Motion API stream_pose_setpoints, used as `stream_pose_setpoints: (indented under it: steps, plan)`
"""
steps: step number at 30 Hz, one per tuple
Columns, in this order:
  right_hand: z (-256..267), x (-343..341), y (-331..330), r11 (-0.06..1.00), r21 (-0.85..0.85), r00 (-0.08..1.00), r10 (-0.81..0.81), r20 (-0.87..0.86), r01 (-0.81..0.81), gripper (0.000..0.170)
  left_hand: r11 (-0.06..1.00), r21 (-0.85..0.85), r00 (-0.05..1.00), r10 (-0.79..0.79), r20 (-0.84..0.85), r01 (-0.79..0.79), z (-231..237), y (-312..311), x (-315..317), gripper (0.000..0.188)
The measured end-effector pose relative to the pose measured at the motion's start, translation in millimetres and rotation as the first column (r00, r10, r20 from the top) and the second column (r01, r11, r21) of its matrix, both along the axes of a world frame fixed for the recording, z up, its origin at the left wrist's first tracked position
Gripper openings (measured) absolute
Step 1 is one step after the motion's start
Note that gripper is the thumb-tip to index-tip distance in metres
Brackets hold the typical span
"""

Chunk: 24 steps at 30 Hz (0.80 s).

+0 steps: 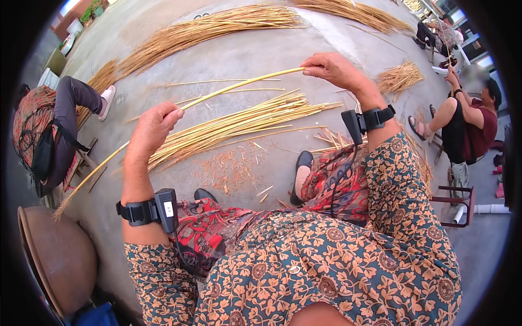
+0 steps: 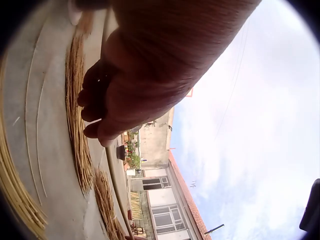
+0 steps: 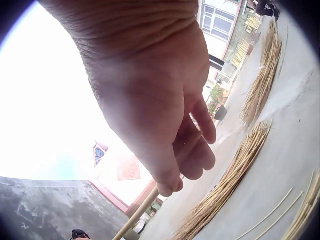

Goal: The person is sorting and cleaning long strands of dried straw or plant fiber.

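A long pale-yellow stalk (image 1: 239, 85) with a wispy brown tip is held up in a gentle bow between both hands. My left hand (image 1: 154, 129) grips it partway along, and the wispy end trails down past the forearm to the lower left. At the other end, my right hand (image 1: 336, 71) pinches the stalk between thumb and fingers. In the right wrist view the stalk (image 3: 136, 216) runs out from the thumb tip. Below the hands, a bundle of similar stalks (image 1: 239, 126) lies on the concrete, with a few single stalks (image 1: 234, 91) beside it.
Larger stalk bundles (image 1: 212, 30) lie farther back, and a short heap (image 1: 401, 77) sits at right. Reddish chaff (image 1: 225, 168) litters the ground before the feet. A big brown basin (image 1: 61, 261) stands at lower left. Seated people are at left and right; a dark red stool (image 1: 454, 205) is at right.
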State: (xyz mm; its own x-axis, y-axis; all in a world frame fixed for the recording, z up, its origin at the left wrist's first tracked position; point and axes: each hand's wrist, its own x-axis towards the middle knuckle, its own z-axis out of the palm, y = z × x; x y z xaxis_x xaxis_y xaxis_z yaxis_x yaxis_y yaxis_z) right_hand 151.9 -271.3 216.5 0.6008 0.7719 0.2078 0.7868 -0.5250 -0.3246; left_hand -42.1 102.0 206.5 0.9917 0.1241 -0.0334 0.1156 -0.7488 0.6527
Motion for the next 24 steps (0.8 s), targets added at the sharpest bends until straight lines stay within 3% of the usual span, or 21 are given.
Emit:
stream_pose_setpoints:
  steps: [2, 5, 8, 11, 13, 14, 18, 21, 24]
  plan:
    - [4.8, -3.5, -5.8, 0.998, 0.002, 0.991, -0.066, -0.115, 0.067, 0.027, 0.999, -0.035, 0.998, -0.005, -0.060, 0.003, 0.7, 6.8, 1.5, 0.025]
    - [2.4, 0.4, -8.7, 0.999, 0.031, 0.994, -0.037, -0.105, 0.040, 0.028, 0.998, -0.054, 0.995, 0.023, -0.095, -0.028, 3.2, 10.6, -0.2, 0.024]
    - [13.6, -14.4, 0.1, 0.996, 0.045, 0.973, -0.060, -0.225, 0.072, 0.028, 1.000, -0.007, 0.998, -0.005, -0.063, 0.004, 1.8, 12.6, 2.7, 0.023]
    - [3.5, -14.1, 12.5, 0.992, 0.038, 0.992, 0.122, 0.015, -0.122, 0.029, 0.997, 0.007, 0.996, -0.080, 0.045, 0.080, -2.4, -21.4, 9.2, 0.023]
    - [0.3, -19.3, 28.0, 0.990, -0.006, 0.986, 0.138, 0.092, -0.138, 0.028, 0.995, -0.033, 0.993, -0.093, 0.079, 0.096, 3.7, -49.4, 17.2, 0.024]
    - [-0.5, -23.2, 35.9, 0.989, -0.027, 0.981, 0.147, 0.130, -0.145, 0.028, 0.991, 0.028, 0.979, -0.132, 0.156, 0.129, 4.5, -63.3, 20.9, 0.023]
    - [3.7, -52.2, 69.8, 0.976, -0.161, 0.971, 0.171, 0.168, -0.144, 0.023, 0.975, 0.137, 0.904, -0.215, 0.370, 0.176, -0.1, -101.0, 35.4, 0.021]
    - [-7.8, -56.5, 84.1, 0.970, -0.171, 0.936, 0.216, 0.278, -0.173, 0.019, 0.956, 0.238, 0.872, -0.257, 0.416, 0.169, -6.3, -107.8, 44.6, 0.018]
    - [-11.5, -55.5, 87.1, 0.978, -0.122, 0.944, 0.198, 0.265, -0.171, 0.019, 0.954, 0.249, 0.892, -0.253, 0.374, 0.166, -7.1, -101.5, 47.9, 0.016]
